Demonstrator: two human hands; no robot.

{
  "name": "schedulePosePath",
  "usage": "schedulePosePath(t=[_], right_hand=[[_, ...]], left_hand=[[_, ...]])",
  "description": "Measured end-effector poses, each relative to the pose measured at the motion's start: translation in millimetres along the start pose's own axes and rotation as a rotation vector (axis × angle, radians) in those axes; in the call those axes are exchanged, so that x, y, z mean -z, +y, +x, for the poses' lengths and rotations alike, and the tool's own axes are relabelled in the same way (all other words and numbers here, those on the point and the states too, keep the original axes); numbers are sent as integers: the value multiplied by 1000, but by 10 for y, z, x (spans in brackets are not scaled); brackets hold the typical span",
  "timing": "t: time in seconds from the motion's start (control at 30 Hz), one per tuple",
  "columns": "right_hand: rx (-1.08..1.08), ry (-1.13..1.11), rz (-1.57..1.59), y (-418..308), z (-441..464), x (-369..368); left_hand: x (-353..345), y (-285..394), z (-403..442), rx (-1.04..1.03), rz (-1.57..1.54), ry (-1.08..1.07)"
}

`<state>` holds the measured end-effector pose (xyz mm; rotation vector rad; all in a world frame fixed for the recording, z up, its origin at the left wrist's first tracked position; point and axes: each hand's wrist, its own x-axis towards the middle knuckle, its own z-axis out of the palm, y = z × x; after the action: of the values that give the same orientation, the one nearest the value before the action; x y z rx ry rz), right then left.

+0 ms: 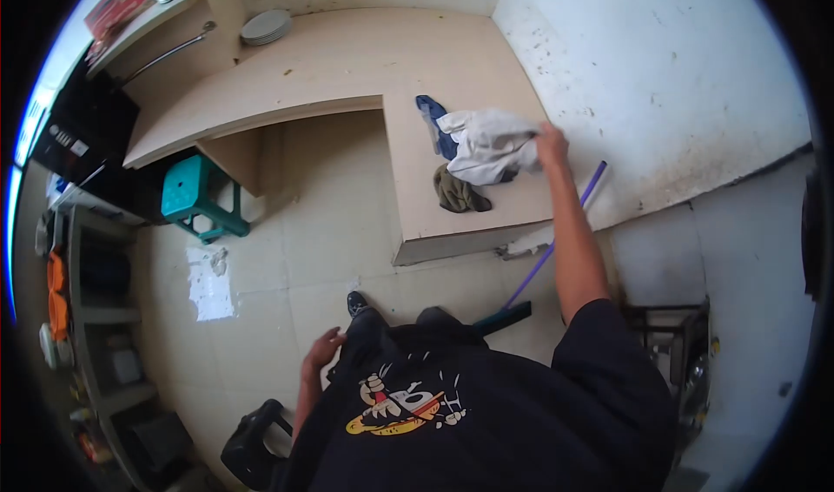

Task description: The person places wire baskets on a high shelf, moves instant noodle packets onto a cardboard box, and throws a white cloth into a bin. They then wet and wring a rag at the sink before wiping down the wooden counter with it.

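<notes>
Though slightly blurred, right hand (552, 145) nearly closed on white cloth (488, 146).

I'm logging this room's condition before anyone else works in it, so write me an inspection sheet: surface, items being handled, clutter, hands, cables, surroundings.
Surface: pale countertop, with scattered dark specks.
Items handled: pale cloth, bunched near the wall; blue cloth partly beneath it; olive cloth nearer the front edge.
Clutter: stacked plates at the far left; purple-handled broom beside the counter's end.
Hands: right hand grips the pale cloth; left hand hangs low, nothing seen in it.
Cables: nothing seen for certain; a silvery rod or hose shows upper left.
Surroundings: wall stained; teal stool and whitish patch on the floor.
</notes>
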<state>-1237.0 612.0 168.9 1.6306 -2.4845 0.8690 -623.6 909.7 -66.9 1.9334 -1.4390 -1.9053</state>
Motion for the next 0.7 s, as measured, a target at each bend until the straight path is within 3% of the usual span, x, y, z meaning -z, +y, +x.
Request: schedulePosePath(t=[0.07, 0.2, 0.3, 0.47, 0.53, 0.6, 0.67, 0.7], right_hand=[[-60, 65, 59, -323, 158, 703], [-107, 167, 306, -621, 224, 1859], [-156, 200, 568, -955, -61, 2547], [-173, 220, 753, -1337, -801, 2996], [-180, 299, 807, -1348, -1135, 3156], [-364, 578, 762, -1181, -1467, 3313], [-244, 429, 954, -950, -1915, 3572], [-255, 461, 918, -861, -2145, 3668]], left_hand=[[432, 88, 146, -138, 157, 84], [1093, 646, 439, -213, 231, 72], [1255, 1378, 564, -417, 273, 76], [735, 3057, 333, -734, 76, -256], [420, 3572, 135, -832, 140, -410], [-9, 3843, 158, -1155, 205, -369], [-367, 4111, 21, -1265, 293, -197], [-514, 4246, -69, -1270, 284, -160]])
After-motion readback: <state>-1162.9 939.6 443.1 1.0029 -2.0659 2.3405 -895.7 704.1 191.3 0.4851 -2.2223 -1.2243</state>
